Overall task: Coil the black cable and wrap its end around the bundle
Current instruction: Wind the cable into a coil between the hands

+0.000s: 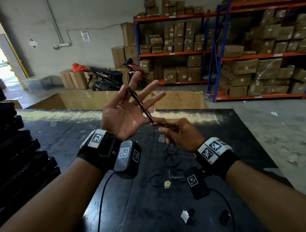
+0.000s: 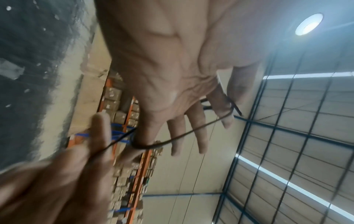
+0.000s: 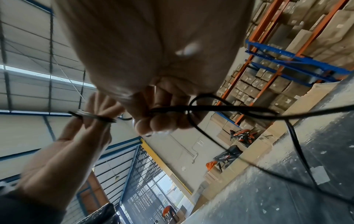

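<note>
Centrally, the splayed left hand point(image 1: 124, 114) carries thin, limp black cable point(image 1: 141, 105) looped over its fingers; the right hand point(image 1: 177, 136) pinches it, best gripped close.

Right hand point(image 1: 179, 134) grip pinches black cable point(image 1: 141, 105); taut strand runs up-left from grip to spread fingers point(image 1: 136, 80) of left hand point(image 1: 122, 114), barring straight pass between hands. Below grip: slack cable loops point(image 1: 170, 162) hang down onto tabletop point(image 1: 222, 128). Lower still, toward the person: small dark pieces point(image 1: 224, 219) and white scrap point(image 1: 184, 216) on tabletop. Far left of grip: black stack point(image 1: 8, 145). Beyond grip: open wooden crate point(image 1: 92, 100). Right of grip: open air over bare tabletop.
</note>
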Available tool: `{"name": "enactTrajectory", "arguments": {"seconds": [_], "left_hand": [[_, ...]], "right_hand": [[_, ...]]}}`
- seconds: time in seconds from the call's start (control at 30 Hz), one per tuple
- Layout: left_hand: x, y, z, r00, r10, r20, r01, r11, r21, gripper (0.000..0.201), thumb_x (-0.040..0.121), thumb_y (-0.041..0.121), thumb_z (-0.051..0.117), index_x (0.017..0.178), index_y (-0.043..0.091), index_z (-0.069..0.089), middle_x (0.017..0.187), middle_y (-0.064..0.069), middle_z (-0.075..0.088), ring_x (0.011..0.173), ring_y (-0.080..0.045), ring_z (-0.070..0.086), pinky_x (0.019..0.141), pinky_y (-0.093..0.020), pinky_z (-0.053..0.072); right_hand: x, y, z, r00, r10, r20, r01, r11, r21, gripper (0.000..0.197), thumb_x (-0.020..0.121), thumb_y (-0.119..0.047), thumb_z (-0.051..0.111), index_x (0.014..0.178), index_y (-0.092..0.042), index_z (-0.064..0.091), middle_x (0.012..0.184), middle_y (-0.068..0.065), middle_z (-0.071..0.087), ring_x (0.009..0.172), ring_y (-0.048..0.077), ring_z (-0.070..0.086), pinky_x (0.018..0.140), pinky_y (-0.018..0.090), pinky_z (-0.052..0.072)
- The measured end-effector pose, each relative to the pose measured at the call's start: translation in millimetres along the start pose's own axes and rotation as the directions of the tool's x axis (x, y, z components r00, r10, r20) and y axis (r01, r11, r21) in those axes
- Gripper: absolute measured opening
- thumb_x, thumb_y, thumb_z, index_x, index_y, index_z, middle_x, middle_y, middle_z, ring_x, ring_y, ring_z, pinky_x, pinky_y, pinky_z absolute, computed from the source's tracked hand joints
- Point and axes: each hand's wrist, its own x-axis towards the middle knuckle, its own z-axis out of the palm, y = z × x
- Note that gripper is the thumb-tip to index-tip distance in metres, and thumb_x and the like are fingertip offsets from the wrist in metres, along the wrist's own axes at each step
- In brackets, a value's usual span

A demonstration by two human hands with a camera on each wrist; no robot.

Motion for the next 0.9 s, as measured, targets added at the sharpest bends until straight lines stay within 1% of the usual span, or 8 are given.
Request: {"name": "enactTrajectory", "arguments": {"seconds": [0.17, 0.3, 0.4, 0.5, 0.57, 0.67, 0.8, 0.9], "left_hand": [[2.1, 28.3, -10.4, 0.96, 0.205, -0.192, -0.163, 0.963, 0.215, 0.045, 0.108, 0.044, 0.024, 0.15, 0.035, 0.04, 0.161, -0.015, 0.04, 0.148, -0.038, 0.038, 0.105, -0.085, 0.02], [1.7, 33.2, -18.7, 0.926, 0.176, -0.335, -0.009, 0.896, 0.445, 0.046, 0.104, 0.042, 0.033, 0.148, 0.035, 0.049, 0.153, -0.007, 0.054, 0.144, -0.029, 0.046, 0.11, -0.078, 0.018], [-4.2, 15.9, -22.4, 0.929, 0.022, -0.369, 0.258, 0.677, 0.689, 0.042, 0.101, 0.04, 0.044, 0.138, 0.029, 0.061, 0.143, 0.0, 0.063, 0.134, -0.016, 0.057, 0.105, -0.056, 0.034], [-9.9, 0.1, -23.1, 0.922, -0.126, -0.367, 0.385, 0.413, 0.825, 0.032, 0.1, 0.043, 0.054, 0.108, 0.02, 0.075, 0.106, 0.001, 0.076, 0.098, -0.013, 0.068, 0.074, -0.028, 0.045], [-10.8, -4.7, -19.6, 0.915, -0.173, -0.365, 0.402, 0.308, 0.862, 0.035, 0.1, 0.039, 0.057, 0.077, 0.014, 0.066, 0.068, 0.001, 0.055, 0.061, -0.013, 0.047, 0.057, -0.027, 0.033], [-10.7, -5.9, -10.3, 0.886, -0.255, -0.386, 0.436, 0.182, 0.881, 0.037, 0.105, 0.031, 0.052, 0.075, 0.019, 0.071, 0.067, -0.003, 0.042, 0.056, -0.011, 0.035, 0.052, -0.025, 0.028], [-11.6, -2.1, -0.2, 0.813, -0.481, -0.327, 0.52, 0.348, 0.78, 0.044, 0.108, 0.026, 0.04, 0.116, -0.005, 0.07, 0.12, -0.02, 0.072, 0.095, -0.015, 0.072, 0.064, -0.023, 0.05], [-15.4, -1.8, 2.0, 0.778, -0.613, -0.139, 0.571, 0.596, 0.564, 0.047, 0.109, 0.02, 0.028, 0.129, -0.015, 0.054, 0.146, -0.039, 0.046, 0.134, -0.044, 0.052, 0.082, -0.028, 0.055]], "right_hand": [[-2.6, -0.6, 3.0, 0.99, 0.092, 0.108, -0.078, 0.989, -0.128, 0.02, 0.104, -0.016, 0.053, 0.104, -0.008, 0.071, 0.052, 0.003, 0.058, 0.041, 0.014, 0.05, 0.042, 0.026, 0.044], [-7.3, -5.0, -1.6, 0.984, 0.056, 0.17, -0.013, 0.969, -0.246, 0.021, 0.104, -0.018, 0.053, 0.096, -0.009, 0.07, 0.053, 0.003, 0.063, 0.041, 0.009, 0.056, 0.047, 0.021, 0.047], [-4.0, -14.3, -7.0, 0.982, -0.014, 0.187, 0.073, 0.947, -0.314, 0.02, 0.102, -0.016, 0.057, 0.093, -0.004, 0.07, 0.054, -0.009, 0.066, 0.048, 0.011, 0.06, 0.053, 0.03, 0.052], [4.5, -26.7, -13.6, 0.977, -0.107, 0.183, 0.181, 0.871, -0.458, 0.017, 0.097, -0.019, 0.064, 0.085, -0.01, 0.072, 0.06, -0.012, 0.069, 0.055, 0.009, 0.065, 0.058, 0.033, 0.053], [8.6, -34.8, -20.1, 0.972, -0.114, 0.205, 0.206, 0.835, -0.51, 0.014, 0.095, -0.022, 0.067, 0.085, -0.015, 0.073, 0.068, -0.002, 0.073, 0.063, 0.016, 0.07, 0.063, 0.038, 0.057], [12.8, -43.0, -31.4, 0.965, -0.089, 0.246, 0.213, 0.814, -0.54, 0.013, 0.092, -0.024, 0.072, 0.084, -0.014, 0.073, 0.068, -0.005, 0.07, 0.06, 0.006, 0.064, 0.059, 0.029, 0.051], [16.0, -53.2, -41.9, 0.943, -0.093, 0.321, 0.245, 0.846, -0.473, 0.011, 0.089, -0.021, 0.076, 0.085, -0.01, 0.075, 0.075, -0.006, 0.071, 0.066, 0.002, 0.062, 0.064, 0.017, 0.047], [18.6, -58.3, -50.8, 0.937, -0.133, 0.322, 0.261, 0.881, -0.394, 0.012, 0.088, -0.016, 0.077, 0.086, -0.005, 0.075, 0.079, 0.005, 0.074, 0.068, 0.007, 0.066, 0.063, 0.018, 0.049]]}}
